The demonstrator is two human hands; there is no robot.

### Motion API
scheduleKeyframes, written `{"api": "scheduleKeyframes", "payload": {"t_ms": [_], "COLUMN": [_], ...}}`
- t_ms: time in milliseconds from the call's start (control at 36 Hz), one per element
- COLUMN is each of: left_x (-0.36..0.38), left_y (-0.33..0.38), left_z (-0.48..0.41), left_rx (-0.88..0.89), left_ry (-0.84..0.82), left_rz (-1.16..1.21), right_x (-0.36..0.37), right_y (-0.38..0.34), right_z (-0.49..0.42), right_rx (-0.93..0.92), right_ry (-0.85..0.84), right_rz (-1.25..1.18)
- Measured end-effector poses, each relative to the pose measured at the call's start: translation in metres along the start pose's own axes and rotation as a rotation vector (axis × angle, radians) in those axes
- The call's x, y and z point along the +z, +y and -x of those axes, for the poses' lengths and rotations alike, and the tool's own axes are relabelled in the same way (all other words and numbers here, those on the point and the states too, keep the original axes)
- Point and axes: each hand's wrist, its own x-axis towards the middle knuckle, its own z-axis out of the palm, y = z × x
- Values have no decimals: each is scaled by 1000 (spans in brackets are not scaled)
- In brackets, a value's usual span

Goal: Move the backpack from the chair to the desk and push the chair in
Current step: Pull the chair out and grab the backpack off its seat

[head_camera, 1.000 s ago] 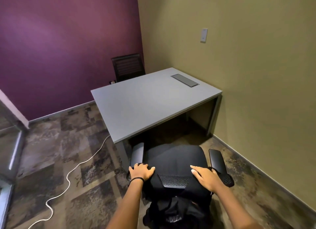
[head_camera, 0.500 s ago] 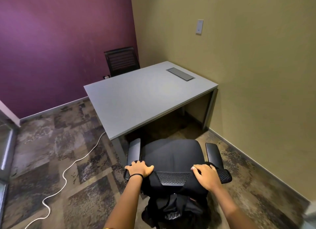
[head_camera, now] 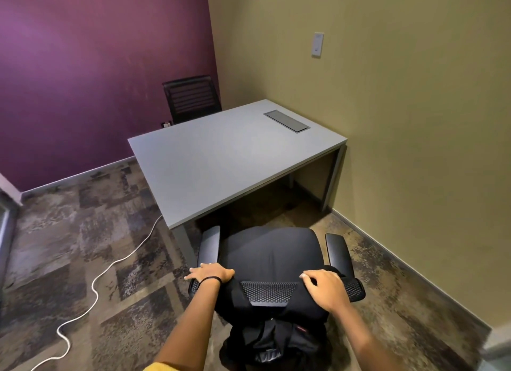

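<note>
1. Both hands press palm-down on the chair back's top edge: left hand at its left corner, right hand at its right, neither gripping the backpack.
2. The backpack apparently hangs behind the chair back, below both wrists, slightly nearer the right hand.
3. The desk lies straight ahead, its near edge just beyond the seat.

Black chair, grey desk, purple wall, mottled brown carpet.

A small office: grey desk, black swivel chair, carpet tiles.
</note>
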Motion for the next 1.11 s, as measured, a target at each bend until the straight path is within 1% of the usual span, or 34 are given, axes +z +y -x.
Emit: {"api": "scheduleKeyframes", "payload": {"t_ms": [83,139,250,417,528,778,889,944,1000,1056,1111], "left_x": [-1,5,7,-4,-10,0,10,15,20,29,40], "left_y": [-1,-4,-9,-20,-31,-55,-61,-56,-45,-33,-25], "left_z": [-7,-28,-39,-22,-4,0,1,4,14,25,32], "left_rx": [-37,-31,1,57,96,93,96,97,135,288,497], "left_ry": [-54,-76,-46,-6,53,78,122,179,301,404,448], "left_rz": [25,31,49,121,195,456,553,504,323,160,46], "right_x": [0,2,2,-1,-3,-5,-8,-10,-11,-11,-11], "right_y": [0,2,1,-3,-6,-9,-12,-13,-14,-13,-11], "right_z": [0,1,3,4,6,8,9,9,10,10,11], "right_rx": [13,23,31,27,24,27,40,48,51,50,46], "right_ry": [-11,-19,-22,-25,-17,-4,10,14,13,16,17], "right_rz": [-3,-3,-4,-8,-15,-20,-20,-31,-29,-32,-33]}}
